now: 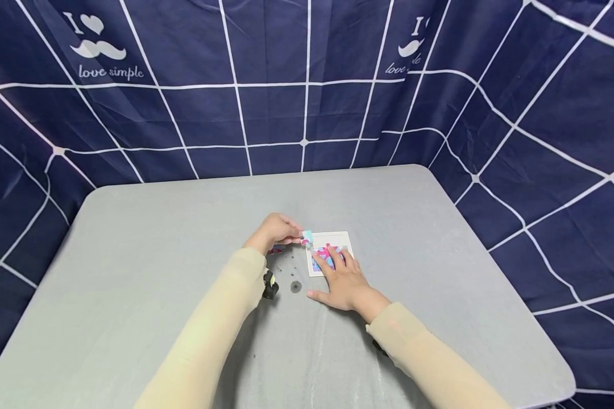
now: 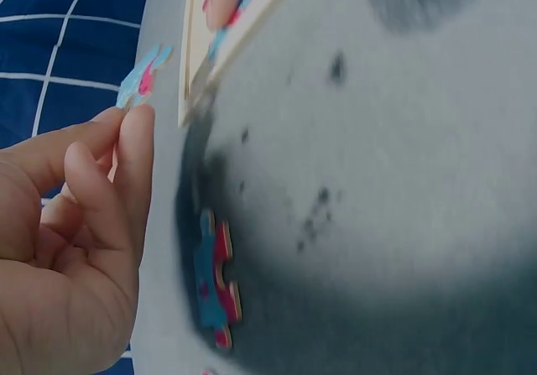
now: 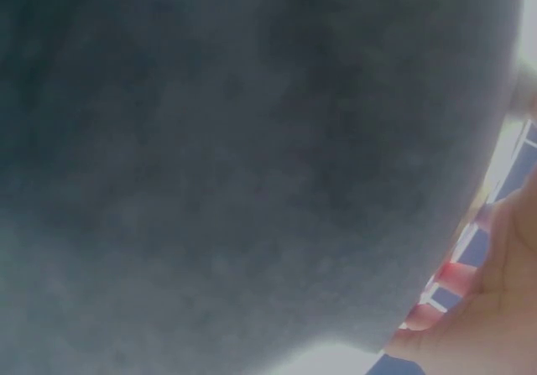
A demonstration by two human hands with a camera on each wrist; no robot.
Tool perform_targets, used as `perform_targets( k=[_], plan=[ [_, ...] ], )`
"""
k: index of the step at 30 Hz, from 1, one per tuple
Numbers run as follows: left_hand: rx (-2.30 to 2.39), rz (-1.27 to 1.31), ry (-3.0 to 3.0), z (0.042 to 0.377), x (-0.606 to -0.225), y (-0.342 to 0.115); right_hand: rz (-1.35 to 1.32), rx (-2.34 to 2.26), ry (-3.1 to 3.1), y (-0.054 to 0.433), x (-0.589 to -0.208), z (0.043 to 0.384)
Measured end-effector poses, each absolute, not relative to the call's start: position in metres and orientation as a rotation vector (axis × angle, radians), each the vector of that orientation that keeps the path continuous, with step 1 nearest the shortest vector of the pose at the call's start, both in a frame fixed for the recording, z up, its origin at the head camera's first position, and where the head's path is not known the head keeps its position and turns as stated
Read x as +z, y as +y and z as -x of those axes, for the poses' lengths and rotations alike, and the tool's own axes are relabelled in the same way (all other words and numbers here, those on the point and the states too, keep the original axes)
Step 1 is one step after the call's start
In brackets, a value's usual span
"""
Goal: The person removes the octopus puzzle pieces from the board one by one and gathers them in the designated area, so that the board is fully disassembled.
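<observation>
Between thumb and fingertips my left hand [image 1: 279, 229] pinches a light-blue and pink jigsaw piece [image 1: 307, 238], held at the left edge of a white puzzle tray [image 1: 330, 234]. The left wrist view shows the same puzzle piece [image 2: 144, 76] raised above the table. My right hand [image 1: 344, 282] lies with spread fingers over the tray, its fingertips on the pink and blue pieces [image 1: 323, 262] fitted in the tray's lower part. Another blue and pink jigsaw piece [image 2: 211, 283] lies on the table below my left hand. The right wrist view is mostly dark tabletop, with part of the hand [image 3: 495, 299] at its edge.
A grey table [image 1: 184, 238] spreads around the tray, with a dark round stain [image 1: 296, 287] and small specks near it. Dark blue curtains [image 1: 266, 113] with white grid lines hang behind and at the sides. A black wrist device [image 1: 270, 285] shows beside the left sleeve.
</observation>
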State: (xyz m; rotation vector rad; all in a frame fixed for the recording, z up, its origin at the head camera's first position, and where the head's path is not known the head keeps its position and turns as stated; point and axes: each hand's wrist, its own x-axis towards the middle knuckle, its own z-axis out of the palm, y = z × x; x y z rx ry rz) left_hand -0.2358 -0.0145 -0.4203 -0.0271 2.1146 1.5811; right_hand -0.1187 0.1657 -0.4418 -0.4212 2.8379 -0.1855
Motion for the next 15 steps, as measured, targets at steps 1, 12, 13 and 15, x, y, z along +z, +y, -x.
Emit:
perform_targets(
  k=[1, 12, 13, 15],
  plan=[
    [1.567, 0.033, 2.117, 0.236, -0.4198, -0.0166, 0.42, -0.188, 2.837, 0.1656, -0.4415, 0.1185],
    [1.449, 0.095, 2.15, 0.2371, -0.4168, -0.0236, 0.41, -0.167, 2.827, 0.1653, -0.4419, 0.1187],
    [1.432, 0.101, 2.159, 0.2381, -0.4177, -0.0234, 0.413, -0.17, 2.83, 0.1654, -0.4422, 0.1186],
    [1.391, 0.103, 2.185, 0.2398, -0.4196, -0.0232, 0.416, -0.174, 2.835, 0.1656, -0.4422, 0.1182]
  ],
)
